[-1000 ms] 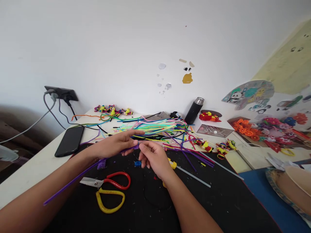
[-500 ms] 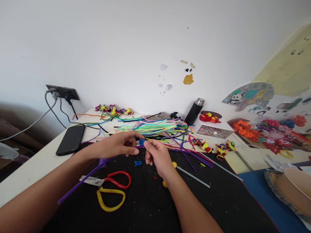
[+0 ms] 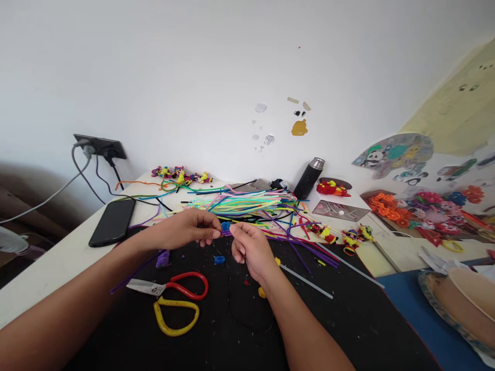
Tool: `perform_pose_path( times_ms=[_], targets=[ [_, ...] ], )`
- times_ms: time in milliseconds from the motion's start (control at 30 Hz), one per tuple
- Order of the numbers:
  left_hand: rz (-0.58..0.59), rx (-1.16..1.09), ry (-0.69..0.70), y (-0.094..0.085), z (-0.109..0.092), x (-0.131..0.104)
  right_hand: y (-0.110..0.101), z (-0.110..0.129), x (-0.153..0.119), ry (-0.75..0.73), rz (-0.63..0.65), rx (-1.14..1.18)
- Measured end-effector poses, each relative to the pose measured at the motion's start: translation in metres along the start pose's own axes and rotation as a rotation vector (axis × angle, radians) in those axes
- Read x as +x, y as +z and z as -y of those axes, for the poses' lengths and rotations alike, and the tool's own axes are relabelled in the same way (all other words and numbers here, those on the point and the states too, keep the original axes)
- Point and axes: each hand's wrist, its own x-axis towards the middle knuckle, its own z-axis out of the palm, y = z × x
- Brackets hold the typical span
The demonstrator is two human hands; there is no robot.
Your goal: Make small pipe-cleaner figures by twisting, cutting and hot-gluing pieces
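Note:
Between my hands is a small blue coil (image 3: pixel 225 226) with purple stem at its lower edge. My left hand (image 3: pixel 189 228) pinches the purple pipe cleaner (image 3: pixel 133 275), whose long end runs down to the left under my wrist. The fingers of my right hand (image 3: pixel 249 247) are closed on the blue coil from the right. Below them, a second blue ring (image 3: pixel 219 259) lies on the black mat (image 3: pixel 224 335). A purple coiled piece (image 3: pixel 163 258) is under my left wrist. Open scissors (image 3: pixel 170 288) with red and yellow handles rest nearer to me.
A pile of coloured pipe cleaners (image 3: pixel 240 202) lies behind my hands. The phone (image 3: pixel 113 221) is at the left, and a black flask (image 3: pixel 309 178) stands behind right, beside a white box (image 3: pixel 340 207). Small figures (image 3: pixel 351 241) sit at the right; a basket (image 3: pixel 444 309) is at far right.
The purple pipe cleaner's long end has swung up and inward, closer to my left forearm. Purple stem now shows against the blue coil, and my left fingertips have drawn closer to it.

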Motion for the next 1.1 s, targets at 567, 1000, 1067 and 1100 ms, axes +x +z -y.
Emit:
perform_pose_path(
  times_ms=[567, 1000, 1067, 1100],
  targets=[
    [-0.171, 0.245, 0.114, 0.009, 0.006, 0.006, -0.003, 0.001, 0.0, 0.084, 0.1, 0.161],
    [-0.199, 0.436, 0.225, 0.006, -0.01, -0.008, 0.002, 0.0, -0.002, 0.105, 0.104, 0.093],
    [-0.206, 0.453, 0.239, 0.008, -0.007, -0.007, 0.002, -0.001, -0.002, 0.109, 0.098, 0.097],
    [-0.209, 0.463, 0.252, 0.01, -0.006, -0.006, 0.002, -0.001, -0.002, 0.108, 0.094, 0.1]
  ],
)
